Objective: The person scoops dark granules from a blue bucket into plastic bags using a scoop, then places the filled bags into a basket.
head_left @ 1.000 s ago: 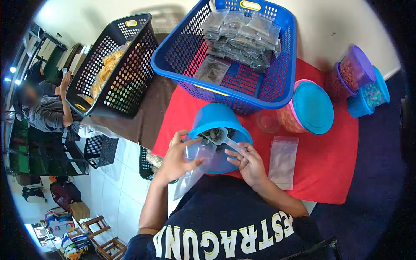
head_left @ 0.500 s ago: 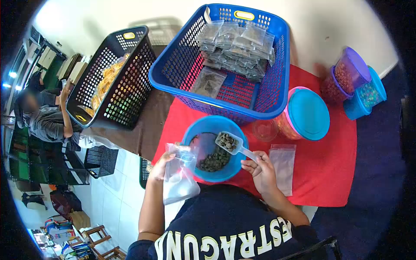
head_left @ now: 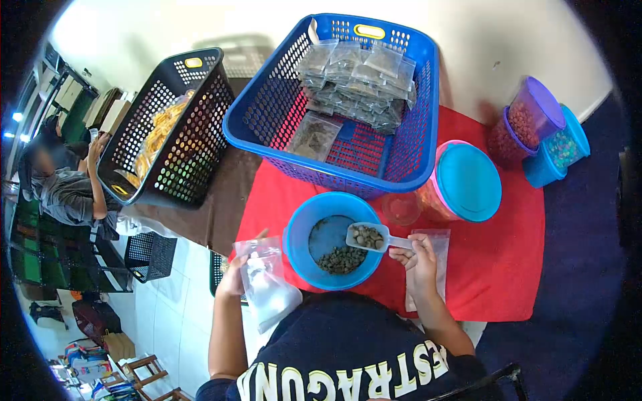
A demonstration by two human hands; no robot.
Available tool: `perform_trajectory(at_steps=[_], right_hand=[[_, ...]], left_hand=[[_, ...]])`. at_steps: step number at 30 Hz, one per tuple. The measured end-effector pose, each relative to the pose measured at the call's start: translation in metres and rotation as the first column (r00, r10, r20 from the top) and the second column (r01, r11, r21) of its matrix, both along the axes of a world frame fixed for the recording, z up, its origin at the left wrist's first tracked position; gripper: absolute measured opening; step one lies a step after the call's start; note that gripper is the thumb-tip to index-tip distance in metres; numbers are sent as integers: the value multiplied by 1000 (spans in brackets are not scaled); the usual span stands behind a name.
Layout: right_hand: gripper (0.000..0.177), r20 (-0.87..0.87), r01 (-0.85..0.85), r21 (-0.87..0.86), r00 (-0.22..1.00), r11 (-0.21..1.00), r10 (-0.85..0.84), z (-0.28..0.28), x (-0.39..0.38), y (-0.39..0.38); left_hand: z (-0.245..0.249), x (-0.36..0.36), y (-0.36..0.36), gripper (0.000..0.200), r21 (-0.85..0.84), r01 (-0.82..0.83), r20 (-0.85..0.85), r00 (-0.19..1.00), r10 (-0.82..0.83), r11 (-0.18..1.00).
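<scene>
My right hand (head_left: 420, 266) is gripping the handle of a filled scoop (head_left: 369, 238) over the blue bowl (head_left: 309, 251) on red cloth (head_left: 498, 267); my left (head_left: 235, 275) is holding a plastic bag (head_left: 266, 284) above white floor tiles (head_left: 175, 294).

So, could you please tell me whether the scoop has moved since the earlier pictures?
Yes, judged against the blue basket, the scoop has moved to the right.

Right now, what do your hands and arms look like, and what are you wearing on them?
My left hand and right hand are bare, with no gloves or watch to see. My forearms are bare too, below the short, dark sleeves of my shirt.
</scene>
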State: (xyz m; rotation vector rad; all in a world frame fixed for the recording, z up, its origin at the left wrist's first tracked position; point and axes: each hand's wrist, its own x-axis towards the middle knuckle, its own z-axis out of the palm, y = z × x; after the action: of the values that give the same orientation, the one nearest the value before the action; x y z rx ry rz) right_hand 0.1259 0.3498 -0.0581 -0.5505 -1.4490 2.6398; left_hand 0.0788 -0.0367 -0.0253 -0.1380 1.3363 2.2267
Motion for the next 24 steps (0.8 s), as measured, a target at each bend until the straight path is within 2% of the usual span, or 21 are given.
perform_trajectory(at_steps=[2,3,4,5,7,8,10,11,12,13,14,15,16,18,20,24], right_hand=[[15,-12,6,61,1000,998,-5,-2,1,2],[14,-16,3,55,1000,998,-3,-2,0,0],[13,-20,-1,48,1000,999,2,-1,0,0],[13,-24,-6,48,1000,999,7,-5,0,2],[12,-61,-95,377,990,921,127,-14,-2,7],[12,-63,-93,378,990,921,126,-16,-1,10],[11,-21,-116,182,992,976,122,-12,-2,14],[11,-20,-117,185,992,976,123,-13,-2,14],[11,-32,-112,261,992,959,124,-14,-3,14],[11,-43,-105,337,991,936,126,-15,-4,14],[11,-45,-106,340,991,934,129,-15,-4,15],[11,-12,-127,284,991,950,136,-16,-5,16],[12,20,-146,225,989,963,145,-16,-7,16],[12,-1,-139,263,989,955,145,-18,-10,15],[11,-31,-117,334,990,935,135,-18,-12,16],[11,-31,-122,297,990,947,138,-17,-16,19]], left_hand=[[6,8,-8,79,-194,-150,-242,965,101,970],[21,10,-2,78,-82,-132,-218,970,111,988],[28,13,1,78,-80,-136,-222,968,116,987],[33,16,4,79,-5,-130,-197,972,126,992],[33,21,6,88,78,-139,-172,973,151,987],[33,23,8,88,79,-138,-174,973,150,987],[42,26,17,91,-185,-216,-350,926,141,959],[50,27,24,95,-210,-267,-366,914,178,940],[55,27,27,95,-207,-268,-367,913,180,941],[58,28,30,97,-332,-310,-463,876,133,891],[59,27,31,99,-443,-361,-547,834,72,820],[55,26,32,102,-554,-424,-617,787,-12,717],[55,25,32,102,-551,-428,-621,784,-8,716],[60,23,38,102,-693,-578,-717,617,-324,431],[61,21,46,100,-709,-565,-703,616,-355,422],[64,17,66,96,-757,-514,-652,630,-421,403]])
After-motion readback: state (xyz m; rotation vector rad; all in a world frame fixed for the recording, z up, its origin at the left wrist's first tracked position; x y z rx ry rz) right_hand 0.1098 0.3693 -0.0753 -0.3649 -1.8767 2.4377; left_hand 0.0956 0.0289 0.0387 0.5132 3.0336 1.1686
